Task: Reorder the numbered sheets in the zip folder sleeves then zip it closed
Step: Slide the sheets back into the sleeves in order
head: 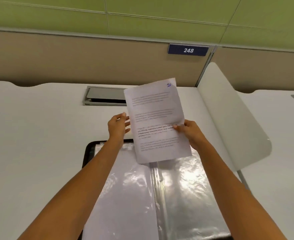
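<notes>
progress: zip folder (89,149) lies open at near edge of worktop (38,135); sheet 10 (157,116) is out of the sleeves (186,187). Reordering looks unfinished, zipping not begun.
sheet 10: in the air above the folder's far end.
right grip (190,130): pinches the sheet's right edge.
left grip (117,125): fingers spread at the left edge; contact unclear.

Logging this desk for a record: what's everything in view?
sheet: one, white, marked 10, held above folder
folder: one, black, open on near desk
sleeves: several, clear, in folder
desks: two, white, either side of divider
hatches: two, grey, one in each desk
sign: one, blue, 248, on partition
partition: one, beige, behind desks
divider: one, white, between desks
left hand: fingers straight, at sheet's left edge
right hand: pinches sheet's right edge
</notes>
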`<state>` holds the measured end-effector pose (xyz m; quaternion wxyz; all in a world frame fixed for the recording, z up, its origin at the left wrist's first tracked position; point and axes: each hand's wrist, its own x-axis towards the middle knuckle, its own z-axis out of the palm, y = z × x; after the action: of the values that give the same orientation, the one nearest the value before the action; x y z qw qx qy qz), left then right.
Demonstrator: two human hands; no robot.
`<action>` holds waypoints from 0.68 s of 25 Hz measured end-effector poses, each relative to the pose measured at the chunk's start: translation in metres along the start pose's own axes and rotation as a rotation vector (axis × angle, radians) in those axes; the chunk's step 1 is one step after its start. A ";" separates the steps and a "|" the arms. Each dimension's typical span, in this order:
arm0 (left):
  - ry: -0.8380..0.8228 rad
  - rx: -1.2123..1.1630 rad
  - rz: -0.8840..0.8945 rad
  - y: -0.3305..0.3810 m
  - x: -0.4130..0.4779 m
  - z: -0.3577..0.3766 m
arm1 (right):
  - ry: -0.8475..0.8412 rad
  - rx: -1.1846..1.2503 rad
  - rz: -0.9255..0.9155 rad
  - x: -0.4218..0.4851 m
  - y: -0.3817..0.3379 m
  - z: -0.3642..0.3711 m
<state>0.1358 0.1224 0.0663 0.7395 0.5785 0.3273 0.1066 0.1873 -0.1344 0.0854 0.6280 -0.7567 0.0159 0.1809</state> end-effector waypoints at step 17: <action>-0.389 1.325 0.657 -0.084 -0.014 0.097 | 0.021 0.098 -0.020 0.106 -0.003 -0.129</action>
<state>0.1652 0.0122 0.0047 0.2126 0.9771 -0.0022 -0.0014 0.3202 -0.2356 0.0759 0.6659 -0.7270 0.0238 0.1658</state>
